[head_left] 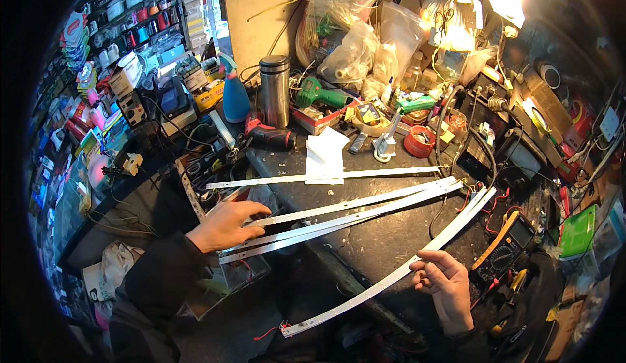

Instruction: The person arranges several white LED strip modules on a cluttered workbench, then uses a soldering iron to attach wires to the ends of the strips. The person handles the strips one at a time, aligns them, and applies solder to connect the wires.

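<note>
My left hand point(225, 227) is at the left ends of several narrow white LED strips, its thumb and fingers closed around the end of the upper LED strip point(313, 212). Just below, more white strips point(339, 221) lie close together and fan out toward the left. My right hand point(447, 289) is loosely curled, palm turned inward, with nothing visible in it. Its fingertips are beside another long LED strip point(385, 283), perhaps touching its edge. That one slants down past the table's near edge, a red wire at its lower end. Farther back lies a separate LED strip point(274, 180).
A multimeter point(506, 252) lies at the right. Along the back stand a metal flask point(274, 92), a blue spray bottle point(235, 96), a red power tool point(268, 135), a green heat gun point(323, 94) and a red tape roll point(420, 142). White paper point(325, 154) lies under the far strip.
</note>
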Demonstrator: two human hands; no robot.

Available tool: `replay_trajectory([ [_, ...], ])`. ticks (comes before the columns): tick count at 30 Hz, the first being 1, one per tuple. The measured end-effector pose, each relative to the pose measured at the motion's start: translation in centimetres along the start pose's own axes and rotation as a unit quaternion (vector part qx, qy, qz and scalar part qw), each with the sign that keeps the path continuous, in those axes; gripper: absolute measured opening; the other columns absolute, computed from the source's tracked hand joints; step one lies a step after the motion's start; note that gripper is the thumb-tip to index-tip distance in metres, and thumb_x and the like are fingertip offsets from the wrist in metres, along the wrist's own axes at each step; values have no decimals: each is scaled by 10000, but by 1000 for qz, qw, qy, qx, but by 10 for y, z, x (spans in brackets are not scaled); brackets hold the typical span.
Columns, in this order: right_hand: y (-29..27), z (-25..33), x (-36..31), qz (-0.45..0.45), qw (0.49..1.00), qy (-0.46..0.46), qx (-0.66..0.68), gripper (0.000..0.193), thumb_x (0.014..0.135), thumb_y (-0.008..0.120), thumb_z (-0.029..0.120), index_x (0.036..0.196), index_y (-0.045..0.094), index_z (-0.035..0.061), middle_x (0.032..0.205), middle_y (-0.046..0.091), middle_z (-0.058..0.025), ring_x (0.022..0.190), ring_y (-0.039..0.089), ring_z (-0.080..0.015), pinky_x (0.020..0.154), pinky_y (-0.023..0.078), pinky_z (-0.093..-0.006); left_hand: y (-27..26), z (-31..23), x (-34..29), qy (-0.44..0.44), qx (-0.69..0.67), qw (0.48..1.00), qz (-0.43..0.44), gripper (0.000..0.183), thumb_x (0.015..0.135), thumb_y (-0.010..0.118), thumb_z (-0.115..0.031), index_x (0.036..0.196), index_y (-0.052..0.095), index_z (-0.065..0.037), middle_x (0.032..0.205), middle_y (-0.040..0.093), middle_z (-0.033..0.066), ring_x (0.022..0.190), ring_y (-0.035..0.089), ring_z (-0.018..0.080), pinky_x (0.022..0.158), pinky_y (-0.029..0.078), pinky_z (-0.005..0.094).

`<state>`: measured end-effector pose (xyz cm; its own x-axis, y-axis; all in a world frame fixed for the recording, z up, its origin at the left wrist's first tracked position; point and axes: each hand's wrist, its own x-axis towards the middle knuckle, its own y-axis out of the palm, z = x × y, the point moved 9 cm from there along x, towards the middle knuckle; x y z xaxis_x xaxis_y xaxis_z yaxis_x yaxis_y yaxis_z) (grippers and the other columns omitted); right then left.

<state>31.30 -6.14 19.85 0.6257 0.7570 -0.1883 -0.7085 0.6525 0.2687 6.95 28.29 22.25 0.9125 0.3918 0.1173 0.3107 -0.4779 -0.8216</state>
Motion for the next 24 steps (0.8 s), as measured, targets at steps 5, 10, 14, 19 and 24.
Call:
replay_trajectory([
  [5,-1,-1,-1,-3,1000,11,-8,324,1102,637,83,1384,635,-76,1169,759,-201,949,739,-186,829,615,-301,-11,-19,6,3,-33,997,-65,265,888,816,-92,1145,781,-37,953,719,128,866,711,292,785,551,377],
  [10,3,-1,-2,24,999,19,-16,350,1102,650,113,1404,635,-65,1220,749,-207,969,740,-189,852,616,-314,-41,-58,-22,19,-12,991,-128,260,875,823,-17,1130,775,-9,915,672,106,781,667,229,710,516,337],
  [14,5,-2,-2,41,998,27,28,463,1094,690,181,1479,597,-58,1346,707,-242,1025,741,-193,902,618,-336,-34,-88,-50,38,-21,993,-110,287,864,834,2,1145,782,-25,929,687,115,791,682,246,711,534,343],
  [19,1,2,2,63,994,22,86,671,1084,714,278,1608,450,-47,1531,580,-264,1129,713,-196,982,588,-342,-6,-101,-77,2,-45,996,-74,307,838,839,20,1138,797,-30,923,698,128,809,714,263,723,556,349],
  [24,-1,-6,3,54,996,38,58,541,1118,659,230,1551,511,-59,1428,663,-225,1087,719,-185,961,601,-327,23,-96,-99,-45,-87,993,-67,281,817,830,-8,1097,800,-7,897,685,116,788,672,239,716,512,344],
])
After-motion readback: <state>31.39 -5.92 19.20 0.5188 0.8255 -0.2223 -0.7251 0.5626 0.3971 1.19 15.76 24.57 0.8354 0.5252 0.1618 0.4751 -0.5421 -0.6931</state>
